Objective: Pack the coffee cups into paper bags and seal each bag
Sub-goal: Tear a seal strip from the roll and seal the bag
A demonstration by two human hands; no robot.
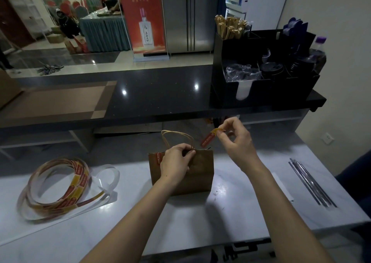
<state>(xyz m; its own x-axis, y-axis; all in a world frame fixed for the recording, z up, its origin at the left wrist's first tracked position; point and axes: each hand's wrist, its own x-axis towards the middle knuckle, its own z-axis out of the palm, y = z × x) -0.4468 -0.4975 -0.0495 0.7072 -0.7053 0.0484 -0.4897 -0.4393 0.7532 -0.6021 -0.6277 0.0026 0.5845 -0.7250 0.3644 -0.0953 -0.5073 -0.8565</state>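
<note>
While left hand [176, 162] pinches the paper bag [197, 174] mouth closed mid-bench [251, 212], right hand [233, 140] holds a red seal sticker [208, 139] just above. Advice: keep top edges flush, centre sticker over the fold, press both sides. One sticker [158, 157] already on.

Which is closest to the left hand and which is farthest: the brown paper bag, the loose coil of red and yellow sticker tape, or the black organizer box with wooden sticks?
From the left hand:
1. Brown paper bag, touching it, under the hand.
2. Coil of red and yellow sticker tape, off to the left on the white counter.
3. Black organizer box, far back right on the dark shelf.
</note>
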